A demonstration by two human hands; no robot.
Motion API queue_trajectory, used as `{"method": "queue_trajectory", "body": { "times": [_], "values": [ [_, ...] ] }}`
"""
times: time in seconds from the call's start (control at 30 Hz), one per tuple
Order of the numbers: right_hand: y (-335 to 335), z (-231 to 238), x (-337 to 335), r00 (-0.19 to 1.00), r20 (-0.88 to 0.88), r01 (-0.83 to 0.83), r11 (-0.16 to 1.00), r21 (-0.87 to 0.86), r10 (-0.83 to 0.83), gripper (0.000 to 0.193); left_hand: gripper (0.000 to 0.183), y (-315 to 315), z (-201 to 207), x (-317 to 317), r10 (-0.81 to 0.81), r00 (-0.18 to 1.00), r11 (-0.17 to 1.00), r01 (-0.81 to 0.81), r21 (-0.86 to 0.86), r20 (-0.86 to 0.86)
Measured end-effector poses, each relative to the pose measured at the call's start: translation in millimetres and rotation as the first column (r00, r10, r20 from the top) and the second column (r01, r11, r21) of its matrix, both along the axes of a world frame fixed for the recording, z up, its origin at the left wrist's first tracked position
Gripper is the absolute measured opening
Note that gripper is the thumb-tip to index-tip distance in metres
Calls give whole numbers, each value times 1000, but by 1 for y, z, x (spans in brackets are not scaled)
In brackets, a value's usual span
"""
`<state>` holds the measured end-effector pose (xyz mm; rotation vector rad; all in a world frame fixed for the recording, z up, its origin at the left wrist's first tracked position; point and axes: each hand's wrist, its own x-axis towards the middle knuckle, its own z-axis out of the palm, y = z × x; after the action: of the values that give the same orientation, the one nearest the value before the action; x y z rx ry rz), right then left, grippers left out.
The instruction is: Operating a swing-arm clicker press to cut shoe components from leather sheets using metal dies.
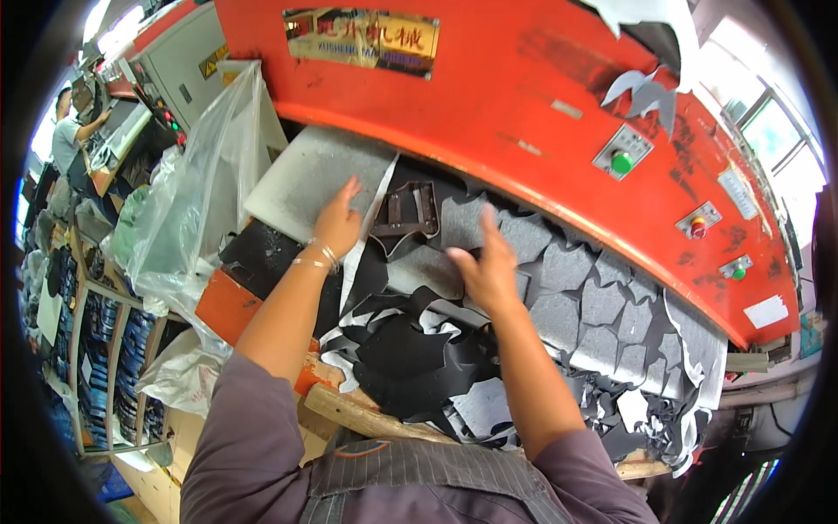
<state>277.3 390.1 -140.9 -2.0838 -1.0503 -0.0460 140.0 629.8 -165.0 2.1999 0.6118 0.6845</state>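
Observation:
My left hand (339, 220) is over the pale grey cutting board (305, 166), its fingers stretched out and nothing in them. To its right, a dark brown metal cutting die (404, 230) with crossbars lies on black sheet material (428, 172). My right hand (491, 269) hovers right of the die, thumb and fingers apart, holding nothing. Beneath and beyond it spread grey patches (554, 319) edged by thin black strips; whether these are cut pieces or bare board I cannot tell. Black offcuts (401, 354) with pale undersides are heaped between my forearms.
A red machine beam (489, 96) with a green button (621, 162) and a red button (697, 225) spans the far side. Clear plastic sheeting (205, 192) hangs at left above shelves of stacked blue items (100, 367). Another person (68, 144) works far left.

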Motion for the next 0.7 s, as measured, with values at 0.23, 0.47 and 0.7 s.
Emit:
{"method": "queue_trajectory", "body": {
  "times": [0.23,0.47,0.7],
  "values": [
    [-228,54,73,835,-55,489,691,533,-548,57,22,-148,53,17,-240,953,964,257,-75,184],
    [-409,140,190,179,-215,781,7,624,-960,91,22,-282,156,79,-664,671,734,669,115,330],
    [-413,129,149,301,-237,799,109,592,-924,96,31,-287,144,66,-550,832,798,498,339,73]
  ]
}}
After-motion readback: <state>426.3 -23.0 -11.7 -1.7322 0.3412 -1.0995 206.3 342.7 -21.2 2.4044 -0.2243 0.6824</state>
